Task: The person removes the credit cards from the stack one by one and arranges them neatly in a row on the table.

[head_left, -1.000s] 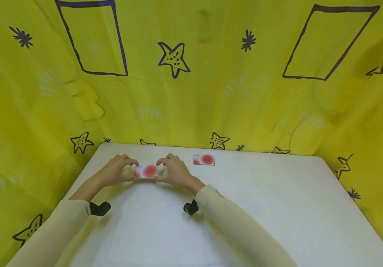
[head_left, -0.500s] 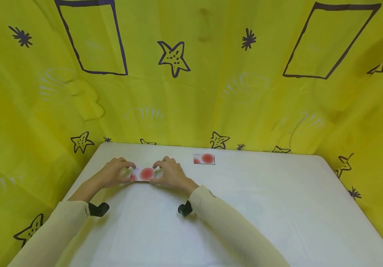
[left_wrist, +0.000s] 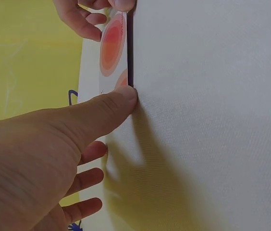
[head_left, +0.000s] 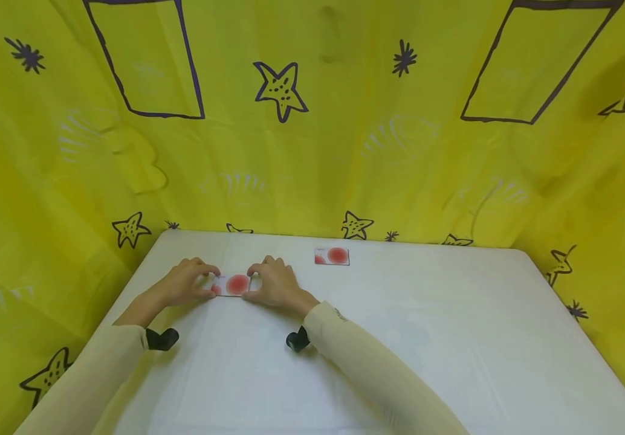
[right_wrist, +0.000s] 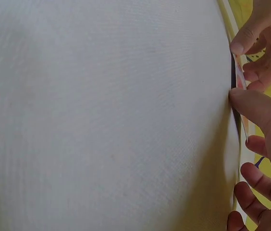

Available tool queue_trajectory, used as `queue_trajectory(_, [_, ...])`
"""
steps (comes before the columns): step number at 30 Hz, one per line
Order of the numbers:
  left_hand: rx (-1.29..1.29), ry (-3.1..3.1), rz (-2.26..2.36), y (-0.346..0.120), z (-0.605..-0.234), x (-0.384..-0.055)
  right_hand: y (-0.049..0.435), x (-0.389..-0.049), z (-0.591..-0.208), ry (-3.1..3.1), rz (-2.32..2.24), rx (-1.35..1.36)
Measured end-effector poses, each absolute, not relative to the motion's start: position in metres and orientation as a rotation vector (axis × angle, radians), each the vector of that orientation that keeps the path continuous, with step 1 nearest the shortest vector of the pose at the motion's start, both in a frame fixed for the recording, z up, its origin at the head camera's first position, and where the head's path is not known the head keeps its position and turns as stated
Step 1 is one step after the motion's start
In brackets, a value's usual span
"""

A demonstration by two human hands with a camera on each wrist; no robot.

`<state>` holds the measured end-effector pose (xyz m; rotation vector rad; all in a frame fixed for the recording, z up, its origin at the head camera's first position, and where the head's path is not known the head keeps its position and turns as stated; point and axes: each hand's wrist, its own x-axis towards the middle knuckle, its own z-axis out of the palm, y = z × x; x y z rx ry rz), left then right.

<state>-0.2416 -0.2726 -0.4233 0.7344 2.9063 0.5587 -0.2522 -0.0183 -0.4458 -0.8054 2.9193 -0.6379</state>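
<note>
Both hands pinch the ends of a thin flat box (head_left: 231, 285), white with red circles on top. My left hand (head_left: 184, 283) grips its left end between thumb and forefinger. At the right end, the thumb and forefinger of my right hand (head_left: 277, 284) do the same. The left wrist view shows the printed face (left_wrist: 112, 45) and a dark long edge, with the left thumb (left_wrist: 121, 98) at the near corner. From the right wrist, the box is nearly edge-on, low over the white surface, with the right thumb (right_wrist: 243, 98) at its corner.
A matching flat box (head_left: 332, 256) lies farther back to the right on the white table (head_left: 399, 338). Yellow cloth (head_left: 323, 145) printed with stars and shells hangs behind and beside the table. A dark device (head_left: 298, 339) sits at the right wrist.
Both hands have shifted a little left and toward the person, carrying the flat box down close to the table. The other box stays where it was.
</note>
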Motion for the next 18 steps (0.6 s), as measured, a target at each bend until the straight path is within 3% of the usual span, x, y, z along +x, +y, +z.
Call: queue_trajectory(18, [0.69,2.848,0.592,-0.272,-0.4223,-0.2467,-0.021,-0.2532,-0.4466,2.923,-0.536,-0.763])
